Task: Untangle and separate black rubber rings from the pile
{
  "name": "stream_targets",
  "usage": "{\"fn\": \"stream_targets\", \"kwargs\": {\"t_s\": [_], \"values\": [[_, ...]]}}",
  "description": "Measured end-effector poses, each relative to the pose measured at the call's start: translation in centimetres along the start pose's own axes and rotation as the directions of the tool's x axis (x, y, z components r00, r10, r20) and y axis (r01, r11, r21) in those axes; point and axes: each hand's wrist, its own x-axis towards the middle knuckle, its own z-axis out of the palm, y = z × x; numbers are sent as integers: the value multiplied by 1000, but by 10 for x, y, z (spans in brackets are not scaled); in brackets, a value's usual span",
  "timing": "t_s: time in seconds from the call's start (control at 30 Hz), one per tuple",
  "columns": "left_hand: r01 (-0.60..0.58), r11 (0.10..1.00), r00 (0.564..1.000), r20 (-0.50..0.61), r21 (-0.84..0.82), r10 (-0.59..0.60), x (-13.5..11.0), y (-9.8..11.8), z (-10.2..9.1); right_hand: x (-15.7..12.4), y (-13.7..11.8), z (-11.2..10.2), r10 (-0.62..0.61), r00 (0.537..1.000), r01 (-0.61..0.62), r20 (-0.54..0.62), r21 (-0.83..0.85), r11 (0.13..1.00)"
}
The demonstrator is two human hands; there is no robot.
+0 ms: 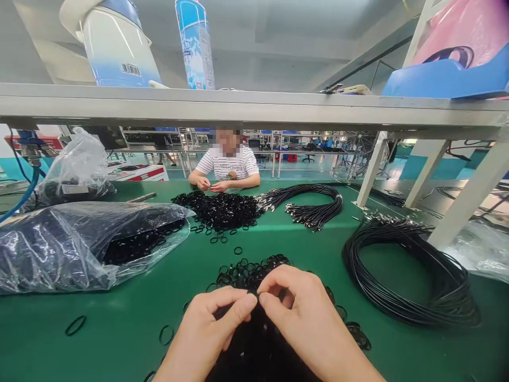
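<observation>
Hands (300, 310) pinched; blk pc (252, 292) btwn (part-hidden)

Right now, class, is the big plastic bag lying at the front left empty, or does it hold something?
It holds something: black rings show through the clear plastic bag toward its right end.
</observation>
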Motion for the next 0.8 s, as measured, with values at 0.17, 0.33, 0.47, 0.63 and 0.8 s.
{"fn": "stream_targets", "kwargs": {"t_s": [0.17,0.33,0.47,0.63,0.8], "values": [[59,998,993,-98,-12,-60,1,-4,-1,0,2,7,43,998,-45,45,44,998],[106,990,993,-49,-98,-111,-1,1,2,1,2,4,70,997,-72,18,157,985],[102,981,994,-14,-168,-105,-3,3,4,1,2,2,107,994,-98,-24,244,965],[119,869,990,-6,-480,-139,3,-7,1,-1,2,0,79,993,-67,-83,147,987],[81,892,988,-81,-445,-130,6,-9,1,-2,2,-1,64,990,-55,-127,80,995]]}}
